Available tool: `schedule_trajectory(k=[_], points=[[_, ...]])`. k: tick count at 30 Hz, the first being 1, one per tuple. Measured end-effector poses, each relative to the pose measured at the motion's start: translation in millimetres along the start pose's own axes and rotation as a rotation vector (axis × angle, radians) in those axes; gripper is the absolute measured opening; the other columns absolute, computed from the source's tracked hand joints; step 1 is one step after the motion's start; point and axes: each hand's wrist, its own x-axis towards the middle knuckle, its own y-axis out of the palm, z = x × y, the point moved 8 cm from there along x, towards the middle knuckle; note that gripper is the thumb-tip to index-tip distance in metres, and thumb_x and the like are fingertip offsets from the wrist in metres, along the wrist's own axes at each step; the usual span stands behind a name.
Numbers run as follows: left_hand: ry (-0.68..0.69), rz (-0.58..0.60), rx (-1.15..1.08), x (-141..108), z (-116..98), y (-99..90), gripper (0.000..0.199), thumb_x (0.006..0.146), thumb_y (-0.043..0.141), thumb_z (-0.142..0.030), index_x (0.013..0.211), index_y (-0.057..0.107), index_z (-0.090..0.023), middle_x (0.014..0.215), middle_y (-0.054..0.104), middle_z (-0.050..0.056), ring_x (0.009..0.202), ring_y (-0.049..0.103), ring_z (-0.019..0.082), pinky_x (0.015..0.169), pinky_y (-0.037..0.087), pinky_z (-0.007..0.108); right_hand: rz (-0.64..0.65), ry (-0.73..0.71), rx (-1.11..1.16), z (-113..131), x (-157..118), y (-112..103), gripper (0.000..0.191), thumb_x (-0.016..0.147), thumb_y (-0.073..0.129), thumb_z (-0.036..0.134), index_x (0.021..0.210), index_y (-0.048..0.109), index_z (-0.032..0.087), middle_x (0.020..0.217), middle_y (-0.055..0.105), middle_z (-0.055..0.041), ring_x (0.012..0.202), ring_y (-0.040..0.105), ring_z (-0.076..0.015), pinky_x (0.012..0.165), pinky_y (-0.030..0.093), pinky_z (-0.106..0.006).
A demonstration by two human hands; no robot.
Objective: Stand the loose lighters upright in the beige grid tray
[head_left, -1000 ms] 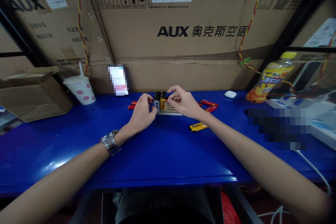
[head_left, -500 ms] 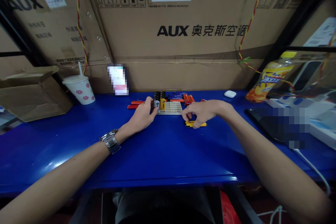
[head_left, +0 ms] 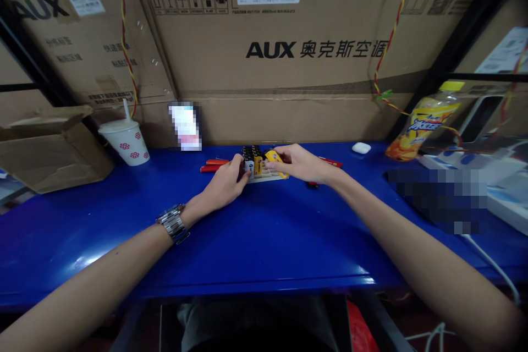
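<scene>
A pale tray (head_left: pixel 270 177) with a grid of small compartments lies on the blue table. Several lighters with black tops stand upright in its left part, a yellow one (head_left: pixel 258 165) and a white one (head_left: pixel 249 166) in front. My left hand (head_left: pixel 227 180) is closed around the tray's left end, thumb by the white lighter; its far fingers are hidden. Over the tray's right part, my right hand (head_left: pixel 295 161) pinches another yellow lighter (head_left: pixel 274 157), which is tilted. Red lighters (head_left: pixel 214 165) lie left of the tray, and others (head_left: pixel 330 162) lie partly hidden behind my right hand.
Behind the table (head_left: pixel 264 247) stands a big cardboard box (head_left: pixel 313 82). At left are an open carton (head_left: pixel 53 148), a paper cup (head_left: pixel 126 142) and a lit phone (head_left: pixel 185 126). At right are a white earphone case (head_left: pixel 361 148), a drink bottle (head_left: pixel 424 121) and a dark device (head_left: pixel 429 198).
My right hand has lifted the yellow lighter off the table and carried it left and away from me to the tray. My left hand has stayed at the tray's left end.
</scene>
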Motion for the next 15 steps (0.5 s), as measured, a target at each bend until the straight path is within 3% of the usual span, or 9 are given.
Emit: schedule_trajectory(k=[6, 10, 12, 15], points=[[0.020, 0.014, 0.035, 0.2, 0.5, 1.5, 0.010, 0.088, 0.047, -0.025, 0.087, 0.038, -0.020, 0.082, 0.063, 0.007, 0.073, 0.062, 0.021, 0.064, 0.045, 0.033, -0.158, 0.061, 0.187, -2.6, -0.3, -1.7, 0.027, 0.088, 0.051, 0.046, 0.079, 0.041, 0.022, 0.061, 0.049, 0.0048, 0.046, 0.042, -0.0079, 0.045, 0.036, -0.023], [0.030, 0.020, 0.051, 0.2, 1.3, 2.1, 0.011, 0.089, 0.047, -0.026, 0.087, 0.037, -0.021, 0.083, 0.063, 0.008, 0.074, 0.062, 0.022, 0.064, 0.045, 0.033, -0.319, 0.136, 0.129, -7.7, -1.9, -8.8, 0.044, 0.087, 0.045, 0.057, 0.064, 0.045, 0.020, 0.044, 0.033, 0.0075, 0.039, 0.028, -0.0066, 0.040, 0.023, -0.023], [0.029, 0.025, 0.052, 0.3, 1.6, 2.6, 0.011, 0.089, 0.047, -0.026, 0.088, 0.037, -0.020, 0.084, 0.063, 0.008, 0.075, 0.062, 0.022, 0.064, 0.045, 0.034, -0.363, 0.199, 0.102, -14.8, -3.0, -11.1, 0.055, 0.086, 0.040, 0.063, 0.054, 0.043, 0.019, 0.040, 0.030, 0.0059, 0.038, 0.027, -0.0066, 0.040, 0.022, -0.024], [0.022, 0.028, 0.059, 0.4, 1.2, 2.6, 0.011, 0.089, 0.047, -0.027, 0.088, 0.037, -0.020, 0.083, 0.062, 0.008, 0.075, 0.062, 0.022, 0.064, 0.045, 0.033, -0.406, 0.252, 0.131, -24.6, -4.8, -13.0, 0.057, 0.087, 0.039, 0.061, 0.047, 0.036, 0.021, 0.038, 0.029, 0.0048, 0.037, 0.027, -0.0066, 0.039, 0.022, -0.024]])
